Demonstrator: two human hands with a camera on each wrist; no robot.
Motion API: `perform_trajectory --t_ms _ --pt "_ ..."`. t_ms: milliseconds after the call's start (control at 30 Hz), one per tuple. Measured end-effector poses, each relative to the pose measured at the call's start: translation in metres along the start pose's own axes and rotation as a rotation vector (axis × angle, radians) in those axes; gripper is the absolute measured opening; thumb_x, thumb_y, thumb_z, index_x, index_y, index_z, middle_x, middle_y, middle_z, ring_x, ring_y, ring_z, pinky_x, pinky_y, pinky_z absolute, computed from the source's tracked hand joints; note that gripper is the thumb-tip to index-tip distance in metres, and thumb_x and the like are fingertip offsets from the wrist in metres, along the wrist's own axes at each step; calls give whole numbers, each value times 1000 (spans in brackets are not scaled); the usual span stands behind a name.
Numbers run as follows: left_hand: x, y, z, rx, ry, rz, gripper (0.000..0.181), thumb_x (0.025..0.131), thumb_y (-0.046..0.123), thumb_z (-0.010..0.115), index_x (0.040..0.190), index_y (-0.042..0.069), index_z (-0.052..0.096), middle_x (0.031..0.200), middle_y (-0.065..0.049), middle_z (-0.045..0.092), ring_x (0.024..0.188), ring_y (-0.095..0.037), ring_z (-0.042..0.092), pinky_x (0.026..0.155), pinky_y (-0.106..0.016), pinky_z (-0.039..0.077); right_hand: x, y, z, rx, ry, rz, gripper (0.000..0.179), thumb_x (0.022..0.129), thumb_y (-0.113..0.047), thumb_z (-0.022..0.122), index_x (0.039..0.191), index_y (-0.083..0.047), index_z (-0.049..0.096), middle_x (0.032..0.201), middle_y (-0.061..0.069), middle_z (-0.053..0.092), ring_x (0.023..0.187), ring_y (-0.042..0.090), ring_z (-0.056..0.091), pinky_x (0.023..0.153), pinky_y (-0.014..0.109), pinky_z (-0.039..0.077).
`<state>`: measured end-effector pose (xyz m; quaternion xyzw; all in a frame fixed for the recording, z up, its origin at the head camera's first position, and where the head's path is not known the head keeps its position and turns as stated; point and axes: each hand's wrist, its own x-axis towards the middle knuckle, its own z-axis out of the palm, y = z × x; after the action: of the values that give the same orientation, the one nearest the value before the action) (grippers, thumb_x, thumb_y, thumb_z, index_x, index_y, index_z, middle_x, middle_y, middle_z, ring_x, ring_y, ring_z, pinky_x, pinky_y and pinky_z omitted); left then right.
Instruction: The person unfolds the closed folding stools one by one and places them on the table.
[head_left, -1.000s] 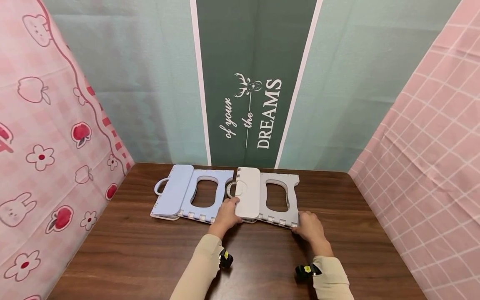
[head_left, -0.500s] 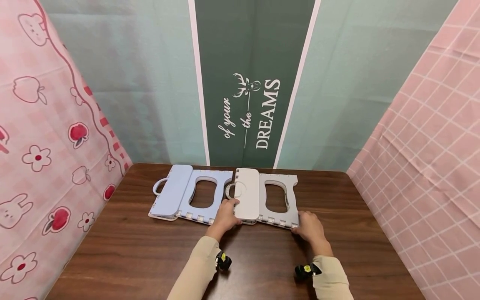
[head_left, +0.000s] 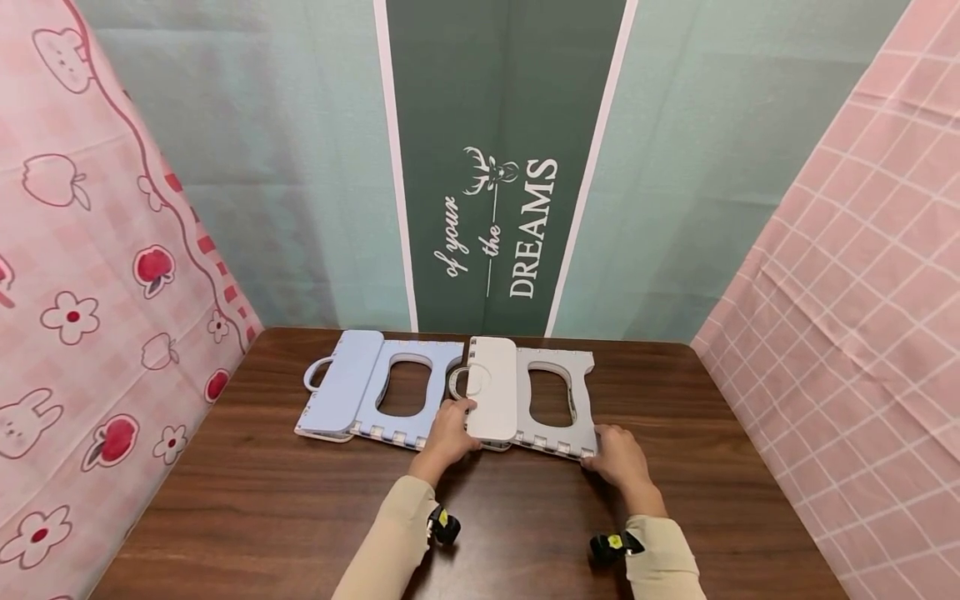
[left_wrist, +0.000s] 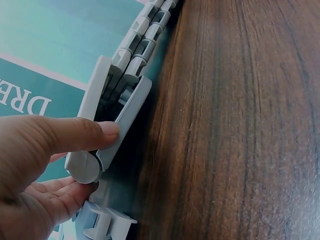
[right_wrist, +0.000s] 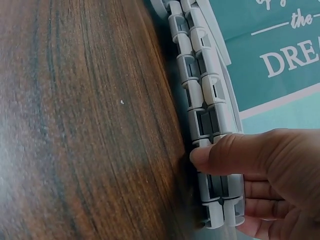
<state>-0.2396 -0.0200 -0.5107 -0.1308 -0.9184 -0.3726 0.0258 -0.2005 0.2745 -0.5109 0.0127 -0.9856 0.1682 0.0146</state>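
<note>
A grey-and-white folding step stool (head_left: 497, 396) lies folded flat on the wooden table, its carry handle (head_left: 459, 382) pointing left. At its near left corner my left hand (head_left: 448, 435) grips the end panel; the left wrist view has the thumb (left_wrist: 107, 129) across the near side and the fingers curled beneath the corner. My right hand (head_left: 619, 458) holds the near right corner, thumb (right_wrist: 202, 157) over the hinged edge and fingers behind it. Close by on the left lies a light blue folding step stool (head_left: 347, 383), also flat, its right end beside my left hand.
The brown wooden table (head_left: 525, 533) ends at a green curtain (head_left: 510, 100) with white lettering behind the stools. Pink patterned cloth (head_left: 97, 275) hangs on the left, and pink checked cloth (head_left: 847, 292) on the right.
</note>
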Motion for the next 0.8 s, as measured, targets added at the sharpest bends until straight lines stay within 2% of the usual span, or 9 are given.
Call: perform_trajectory --t_ms 300,800 --pt "-5 4 -8 -26 21 -14 66 55 8 88 115 3 61 111 -21 52 99 -36 52 83 -43 45 -9 -1 2 28 15 -16 61 63 -19 82 111 10 60 99 26 59 92 44 54 74 53 45" --pt "-5 21 -21 -100 81 38 65 54 4 86 114 2 62 105 -17 48 95 -31 50 82 -40 44 -10 -2 -1 122 12 23 63 63 -18 82 115 10 59 107 27 59 97 41 55 79 51 44"
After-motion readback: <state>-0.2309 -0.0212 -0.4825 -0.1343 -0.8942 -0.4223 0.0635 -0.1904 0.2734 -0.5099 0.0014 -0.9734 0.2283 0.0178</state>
